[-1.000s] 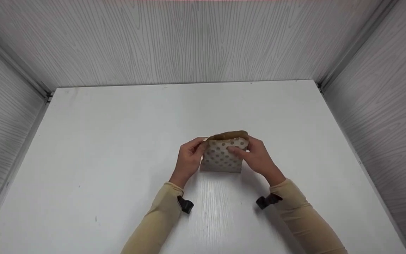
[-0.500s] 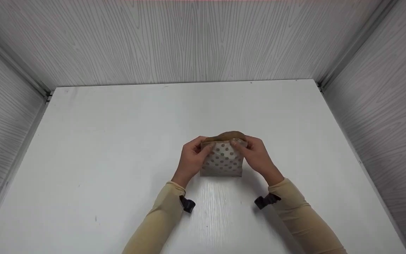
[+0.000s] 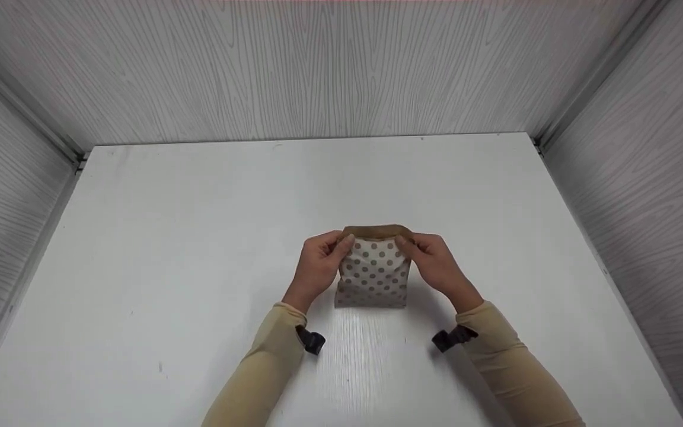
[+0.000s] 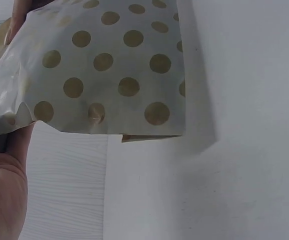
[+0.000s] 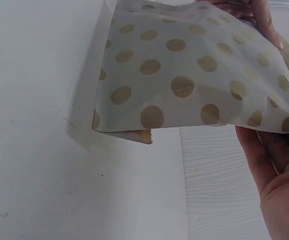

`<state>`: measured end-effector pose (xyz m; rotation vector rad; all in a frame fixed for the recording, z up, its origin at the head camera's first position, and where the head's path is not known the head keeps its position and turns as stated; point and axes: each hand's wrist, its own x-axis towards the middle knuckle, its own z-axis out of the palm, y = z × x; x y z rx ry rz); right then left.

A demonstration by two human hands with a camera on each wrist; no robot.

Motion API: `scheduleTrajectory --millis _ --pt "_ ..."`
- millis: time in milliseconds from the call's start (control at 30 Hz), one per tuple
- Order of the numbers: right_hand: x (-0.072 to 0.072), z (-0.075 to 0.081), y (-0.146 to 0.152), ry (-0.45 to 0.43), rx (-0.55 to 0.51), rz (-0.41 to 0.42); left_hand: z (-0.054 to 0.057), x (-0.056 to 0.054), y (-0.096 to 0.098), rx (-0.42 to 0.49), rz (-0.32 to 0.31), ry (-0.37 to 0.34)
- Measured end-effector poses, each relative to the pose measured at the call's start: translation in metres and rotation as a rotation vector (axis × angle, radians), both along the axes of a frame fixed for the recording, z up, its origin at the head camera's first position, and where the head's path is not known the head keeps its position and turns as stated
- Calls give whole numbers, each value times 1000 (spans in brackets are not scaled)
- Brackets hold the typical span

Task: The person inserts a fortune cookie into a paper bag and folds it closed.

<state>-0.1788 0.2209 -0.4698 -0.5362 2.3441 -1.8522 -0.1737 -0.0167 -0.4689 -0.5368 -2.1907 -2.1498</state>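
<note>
A small white paper bag (image 3: 373, 274) with tan polka dots is held up by its top between both hands, over the middle of the table. Its brown inner side (image 3: 376, 232) shows as a band along the top edge. My left hand (image 3: 316, 264) pinches the upper left corner, thumb on the dotted front and fingers behind. At the upper right corner my right hand (image 3: 438, 265) pinches in the same way. Both wrist views show the dotted face (image 4: 103, 62) close up, with a folded flap (image 5: 134, 135) at the bottom end. Whatever may be inside is hidden.
The white table (image 3: 199, 225) spreads around the hands. Grey wood-grain panels (image 3: 312, 71) stand behind it and at both sides. Black straps with small cameras (image 3: 310, 340) sit on both wrists.
Both hands have shifted their grip to the top corners. The bag's brown rim, earlier curved and gaping, is now a straighter, flatter band. The dotted front faces the head camera more fully.
</note>
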Motion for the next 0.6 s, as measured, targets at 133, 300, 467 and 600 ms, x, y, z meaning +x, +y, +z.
scheduleTrajectory --millis 133,300,467,600 --pt "0 -4 2 47 -51 18 -11 -5 -1 18 -12 2" --pt "0 -2 0 20 -80 9 6 3 -5 22 -24 -9" --pt "1 -1 -6 -34 -106 -13 12 6 -11 21 -37 -19" --pt "1 -1 -6 -56 -123 -9 15 8 -16 23 -91 -41"
